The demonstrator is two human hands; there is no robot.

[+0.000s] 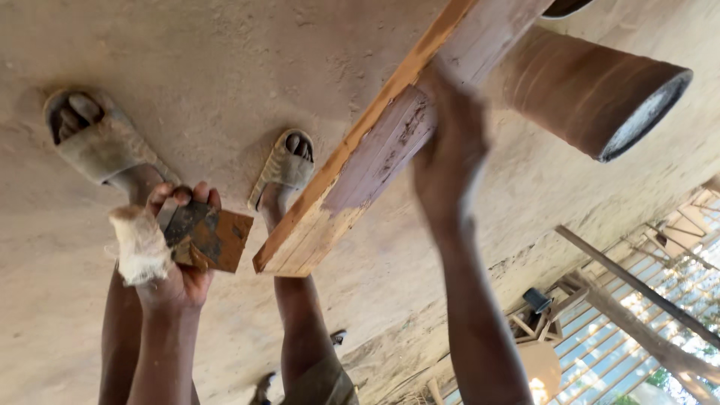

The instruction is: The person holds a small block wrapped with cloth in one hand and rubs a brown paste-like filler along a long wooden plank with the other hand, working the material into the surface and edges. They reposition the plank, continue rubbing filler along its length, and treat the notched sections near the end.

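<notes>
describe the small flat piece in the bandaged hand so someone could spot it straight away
Start from the long wooden plank slanting across the middle of the dusty ground. Just off its near end, the left hand, thumb wrapped in white cloth, holds a small flat scraper. Unlike the pale plank, it is dark, stained and roughly square.

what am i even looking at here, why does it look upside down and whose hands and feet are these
This is one picture from a camera worn on a person's head, looking down at their own hands; it appears flipped, so the arms come up from the bottom and the feet sit near the top. There is no machine. The left hand, with a cloth wrap on one finger, holds a small flat brown piece in its grip. The right hand rests on a long wooden board and looks blurred. Beside the board lies a brown cylinder. Two feet in sandals stand on the dusty floor.
</notes>
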